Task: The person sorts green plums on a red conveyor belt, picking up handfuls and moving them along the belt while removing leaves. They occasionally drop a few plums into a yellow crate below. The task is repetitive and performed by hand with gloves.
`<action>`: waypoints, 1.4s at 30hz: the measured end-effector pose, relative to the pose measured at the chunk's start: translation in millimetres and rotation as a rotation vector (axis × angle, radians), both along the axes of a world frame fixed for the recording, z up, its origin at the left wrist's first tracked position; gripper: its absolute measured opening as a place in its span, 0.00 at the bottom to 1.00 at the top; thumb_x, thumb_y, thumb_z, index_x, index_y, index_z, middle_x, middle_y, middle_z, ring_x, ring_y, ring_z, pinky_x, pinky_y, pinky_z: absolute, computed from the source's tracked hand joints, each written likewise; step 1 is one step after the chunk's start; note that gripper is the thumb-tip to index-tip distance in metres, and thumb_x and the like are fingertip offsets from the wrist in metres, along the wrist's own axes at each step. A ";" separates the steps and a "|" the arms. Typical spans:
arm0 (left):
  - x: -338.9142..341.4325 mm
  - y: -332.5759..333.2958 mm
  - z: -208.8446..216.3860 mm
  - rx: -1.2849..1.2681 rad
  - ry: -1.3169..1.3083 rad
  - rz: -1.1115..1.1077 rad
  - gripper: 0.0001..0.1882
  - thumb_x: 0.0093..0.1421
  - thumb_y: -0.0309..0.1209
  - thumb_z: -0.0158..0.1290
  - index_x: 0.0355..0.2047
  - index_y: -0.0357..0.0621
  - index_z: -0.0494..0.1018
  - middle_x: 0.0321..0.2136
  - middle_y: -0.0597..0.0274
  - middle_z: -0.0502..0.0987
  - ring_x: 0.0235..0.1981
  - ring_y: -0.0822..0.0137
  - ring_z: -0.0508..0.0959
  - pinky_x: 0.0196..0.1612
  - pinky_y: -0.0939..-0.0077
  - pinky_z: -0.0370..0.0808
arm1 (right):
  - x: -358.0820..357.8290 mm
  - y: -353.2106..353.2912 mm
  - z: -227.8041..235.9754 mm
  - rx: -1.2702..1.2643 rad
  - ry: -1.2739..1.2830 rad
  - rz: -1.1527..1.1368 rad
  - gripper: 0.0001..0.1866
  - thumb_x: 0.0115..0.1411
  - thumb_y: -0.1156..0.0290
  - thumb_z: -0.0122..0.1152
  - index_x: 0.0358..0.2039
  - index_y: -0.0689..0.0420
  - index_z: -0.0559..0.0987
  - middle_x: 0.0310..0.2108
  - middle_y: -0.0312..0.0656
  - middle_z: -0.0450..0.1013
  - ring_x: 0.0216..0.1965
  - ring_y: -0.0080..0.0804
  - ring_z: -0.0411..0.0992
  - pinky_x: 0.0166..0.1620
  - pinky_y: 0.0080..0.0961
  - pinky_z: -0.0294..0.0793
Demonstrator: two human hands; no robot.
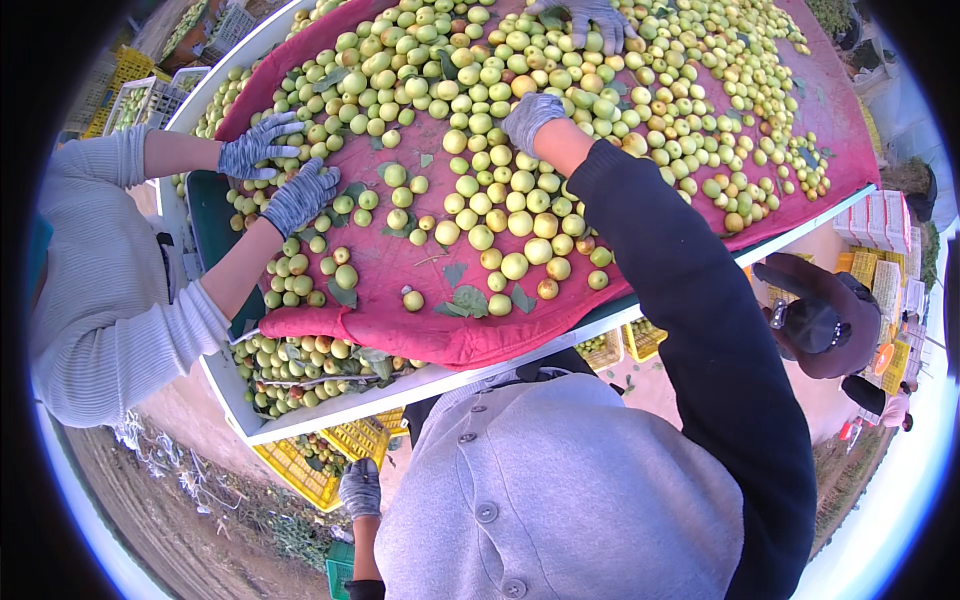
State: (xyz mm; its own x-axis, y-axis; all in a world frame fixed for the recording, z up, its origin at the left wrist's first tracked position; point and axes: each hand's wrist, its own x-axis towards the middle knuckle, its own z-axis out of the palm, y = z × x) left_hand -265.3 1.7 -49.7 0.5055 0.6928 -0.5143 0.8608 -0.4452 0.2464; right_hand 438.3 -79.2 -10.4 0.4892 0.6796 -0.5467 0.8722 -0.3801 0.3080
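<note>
Small round green fruit, jujubes by their look point(515, 222), some blushed brown, lie loose with leaves on a red cloth point(400, 265) over a sloping table. My right hand point(533, 120), in a grey glove, reaches across from a black sleeve. Its fingers curl down among the jujubes; the fingertips are hidden. Low on the left, below the table, my gloved left hand point(360, 488) is beside a yellow crate point(360, 438) holding jujubes. Its fingers look curled together, and what they hold, if anything, is hidden.
At left a person in a grey sweater point(120, 290) spreads both gloved hands over the fruit. Another person's gloved hand point(590, 22) works at the far edge. A white-edged trough point(330, 412) runs along the near side. A person in a dark cap point(815, 322) and stacked crates point(880, 220) are at right.
</note>
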 end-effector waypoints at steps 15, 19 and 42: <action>392.8 -40.1 52.4 -2.028 -1.023 0.680 0.37 0.65 0.59 0.37 0.65 0.48 0.56 0.64 0.57 0.60 0.63 0.53 0.62 0.66 0.50 0.56 | -229.8 -65.3 65.4 1.084 0.449 -0.048 0.30 0.49 0.50 0.62 0.50 0.54 0.74 0.45 0.44 0.73 0.52 0.47 0.68 0.54 0.45 0.68; 391.2 -29.1 51.0 -2.504 -0.936 0.793 0.24 0.65 0.53 0.42 0.55 0.60 0.71 0.60 0.60 0.66 0.59 0.56 0.67 0.60 0.47 0.63 | -145.7 -111.4 52.0 1.369 0.187 -0.221 0.33 0.51 0.49 0.64 0.54 0.53 0.72 0.50 0.47 0.70 0.54 0.47 0.67 0.59 0.43 0.64; 329.0 12.7 15.1 -2.415 -1.005 0.813 0.27 0.60 0.33 0.53 0.60 0.62 0.66 0.63 0.63 0.59 0.45 0.64 0.68 0.32 0.79 0.73 | -176.4 21.2 -51.7 1.177 0.435 -0.384 0.28 0.52 0.60 0.64 0.55 0.48 0.73 0.57 0.43 0.66 0.59 0.46 0.61 0.63 0.40 0.60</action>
State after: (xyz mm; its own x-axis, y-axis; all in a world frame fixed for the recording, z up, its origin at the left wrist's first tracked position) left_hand 63.7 14.4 -34.6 0.9714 -0.1553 -0.1794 0.1084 0.9630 -0.2468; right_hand 261.9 -58.0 -62.1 0.6925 0.7124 0.1137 0.5922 -0.4713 -0.6536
